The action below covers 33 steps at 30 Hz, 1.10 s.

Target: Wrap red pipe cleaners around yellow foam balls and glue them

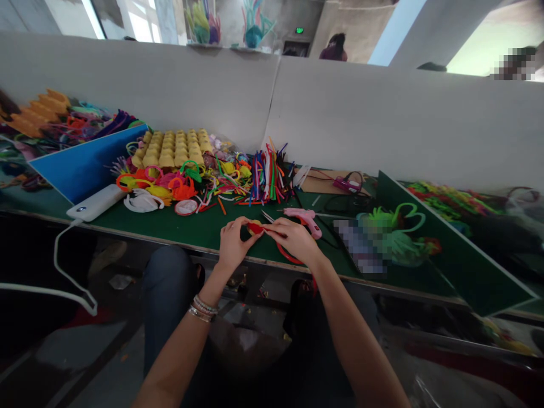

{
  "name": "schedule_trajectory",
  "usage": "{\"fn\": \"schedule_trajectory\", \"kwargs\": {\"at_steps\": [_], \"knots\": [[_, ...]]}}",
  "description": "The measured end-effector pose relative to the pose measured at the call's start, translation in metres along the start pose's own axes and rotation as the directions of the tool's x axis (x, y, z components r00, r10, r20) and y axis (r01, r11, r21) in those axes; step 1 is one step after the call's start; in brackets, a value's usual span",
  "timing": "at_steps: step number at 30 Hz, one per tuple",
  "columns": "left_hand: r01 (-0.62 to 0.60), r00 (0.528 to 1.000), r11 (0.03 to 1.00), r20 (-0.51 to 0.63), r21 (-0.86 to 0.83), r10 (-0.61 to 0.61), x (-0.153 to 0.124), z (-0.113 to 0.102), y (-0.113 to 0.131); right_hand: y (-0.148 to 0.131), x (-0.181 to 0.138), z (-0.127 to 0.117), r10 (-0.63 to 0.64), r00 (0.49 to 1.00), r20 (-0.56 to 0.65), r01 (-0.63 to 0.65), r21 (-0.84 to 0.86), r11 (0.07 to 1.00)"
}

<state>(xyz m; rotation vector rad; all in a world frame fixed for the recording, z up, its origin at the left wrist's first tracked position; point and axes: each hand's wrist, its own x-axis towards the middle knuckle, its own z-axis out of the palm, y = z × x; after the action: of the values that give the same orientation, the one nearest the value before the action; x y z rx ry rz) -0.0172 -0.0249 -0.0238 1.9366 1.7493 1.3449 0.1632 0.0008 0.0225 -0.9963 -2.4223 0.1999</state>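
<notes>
Over the front edge of the green table, my left hand [232, 242] and my right hand [293, 235] meet around a small red and yellow craft piece [255, 228]. The left thumb and fingers grip its left side, while the right fingers pinch its right end. Part of the piece is hidden by the fingers. Just beyond my right hand lie scissors with red handles [284, 253], their blades pointing up and left. A pink glue gun [312, 221] rests beside them, to the right.
Pipe cleaners [270, 175] in many colours stand bundled behind. To their left are coloured yarn-like pieces [161, 187] and a yellow egg tray [174, 148]. A white power bank [96, 203], a phone [359, 245] and a green fuzzy craft piece [403, 238] lie nearby. Blue [93, 161] and green [450, 249] boards flank the table.
</notes>
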Motion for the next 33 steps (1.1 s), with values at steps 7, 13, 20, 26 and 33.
{"fn": "schedule_trajectory", "kwargs": {"at_steps": [7,13,20,26,33], "knots": [[0.015,1.000,0.996,-0.001,-0.092,-0.015,0.003,-0.001,-0.005,0.001,0.000,-0.001,-0.002,1.000,-0.030,0.003,0.010,1.000],[0.035,0.999,0.982,0.012,-0.185,-0.033,0.006,0.001,-0.014,0.004,0.001,-0.002,-0.004,0.998,-0.055,0.006,0.025,1.000],[0.060,0.998,0.964,0.039,-0.260,-0.052,0.008,0.003,-0.021,0.007,0.003,0.000,-0.024,1.000,-0.006,0.024,0.004,1.000],[0.079,0.996,0.957,0.057,-0.278,-0.066,0.008,0.000,-0.021,0.010,0.006,0.001,-0.042,0.999,0.009,0.042,0.021,0.999],[0.113,0.991,0.948,0.099,-0.298,-0.087,0.010,-0.002,-0.022,0.010,0.006,0.001,-0.046,0.999,0.014,0.046,0.018,0.999]]}}
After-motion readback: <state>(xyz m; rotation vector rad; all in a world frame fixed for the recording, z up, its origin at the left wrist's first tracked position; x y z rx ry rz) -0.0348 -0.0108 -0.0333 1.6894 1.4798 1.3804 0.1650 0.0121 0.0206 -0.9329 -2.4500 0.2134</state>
